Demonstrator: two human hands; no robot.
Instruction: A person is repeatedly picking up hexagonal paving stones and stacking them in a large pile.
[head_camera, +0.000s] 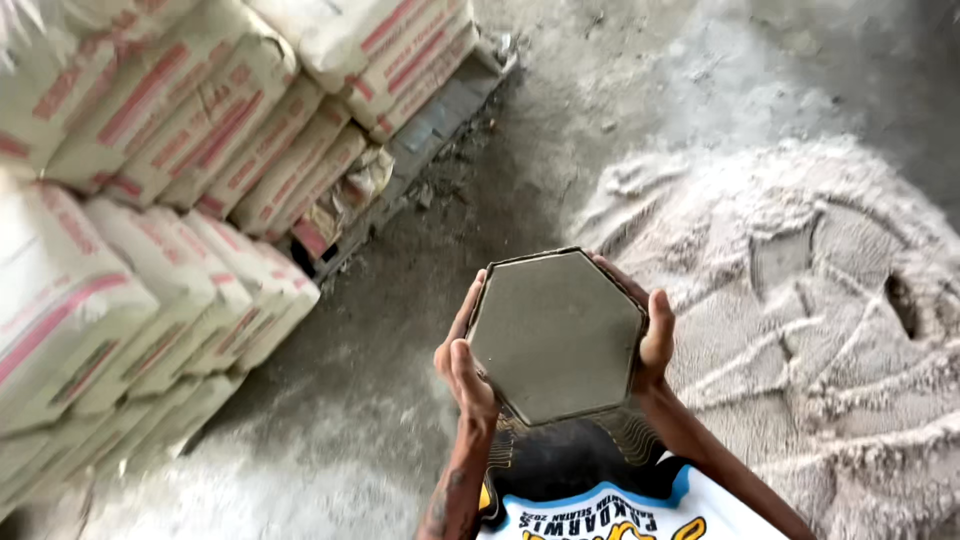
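Dusty grey concrete floor (440, 290), loaded with sacks and a sand mix

Stacked white sacks with red stripes (150, 200) are seen from 9 to 11 o'clock, set on a low pallet (440, 125) whose edge is exposed toward 12 o'clock. A broad pile of pale, grainy mix (800, 300), scored with grooves and hollows, is spread from 2 to 4 o'clock. Scattered crumbs are seen beside the pallet.

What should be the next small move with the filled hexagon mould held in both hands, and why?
Probably keep the hexagonal mould level and carry it away from the pile. The left hand and right hand grip opposite edges, its grey fill reaches the rim, and it hangs in the air above the concrete floor, beside the sand pile. Tilting could spill it.
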